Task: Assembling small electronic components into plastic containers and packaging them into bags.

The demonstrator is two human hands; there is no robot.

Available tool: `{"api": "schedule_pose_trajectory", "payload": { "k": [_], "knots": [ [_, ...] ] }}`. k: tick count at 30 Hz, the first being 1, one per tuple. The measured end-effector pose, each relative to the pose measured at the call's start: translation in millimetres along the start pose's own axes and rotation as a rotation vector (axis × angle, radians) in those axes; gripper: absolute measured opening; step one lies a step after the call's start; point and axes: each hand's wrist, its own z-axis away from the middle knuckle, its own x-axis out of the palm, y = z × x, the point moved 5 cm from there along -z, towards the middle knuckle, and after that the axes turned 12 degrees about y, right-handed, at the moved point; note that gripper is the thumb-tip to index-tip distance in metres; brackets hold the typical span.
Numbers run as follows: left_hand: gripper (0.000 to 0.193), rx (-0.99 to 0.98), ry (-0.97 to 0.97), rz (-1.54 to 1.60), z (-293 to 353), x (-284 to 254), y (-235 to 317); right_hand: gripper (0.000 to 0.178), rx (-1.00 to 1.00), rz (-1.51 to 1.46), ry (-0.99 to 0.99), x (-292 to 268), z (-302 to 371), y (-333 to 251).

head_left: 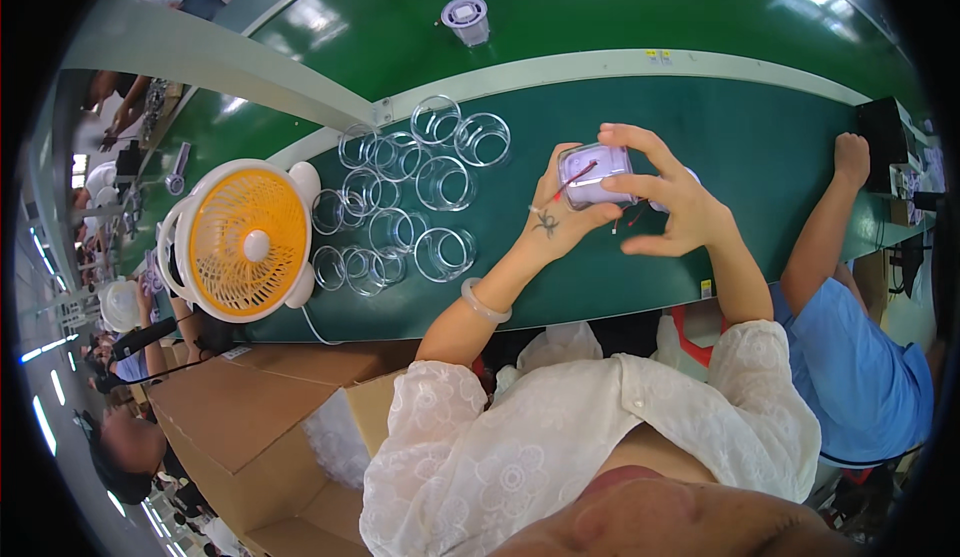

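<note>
Tabletop: the dark green tabletop (760, 147) runs as a band across the view, with a pale strip along its far edge and its near edge just ahead of the person's body.
Open room: the right half of the tabletop, between the hands and the co-worker's fist (852, 157) near the right end, is bare green; the left half is taken up.
Left side: a cluster of clear rings (405, 202) lies from the far edge toward the near edge, just left of the hands; a small white and orange fan (245, 242) stands at the near left edge beside them.
Beyond the far edge: a small clear cup with a lilac lid (466, 19) stands on the brighter green surface, well apart from the hands.
Thing held: a small lilac and white casing (595, 175) with thin red wires is raised above the middle of the tabletop.
Left hand (560, 219): closed around the casing from the left and below, thumb up its left side.
Right hand (672, 202): fingers curled over the casing's top and right edge, pinching it.
Near edge: open cardboard boxes (270, 407) sit below it at the left.
</note>
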Motion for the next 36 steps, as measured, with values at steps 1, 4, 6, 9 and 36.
{"api": "schedule_pose_trajectory", "payload": {
  "k": [1, 4, 6, 9, 36],
  "knots": [
    [0.075, -0.003, 0.047, 0.105, -1, -3, -5, 0.046, 0.039, 0.110, -0.046, 0, 1, 2],
    [0.084, -0.051, -0.016, 0.202, -1, 0, -6, 0.050, 0.141, 0.124, 0.097, -10, 7, 14],
    [0.085, -0.040, -0.029, 0.202, 3, 3, -4, 0.052, 0.393, -0.183, 0.383, -17, 11, 20],
    [0.048, 0.565, 0.212, -0.490, 4, -8, 23, 0.052, 0.610, -0.664, 0.481, -20, 17, 34],
    [0.035, 0.776, 0.181, -1.330, -4, -7, 14, 0.052, 0.391, 0.806, 0.620, -125, 2, 172]
  ]
}}
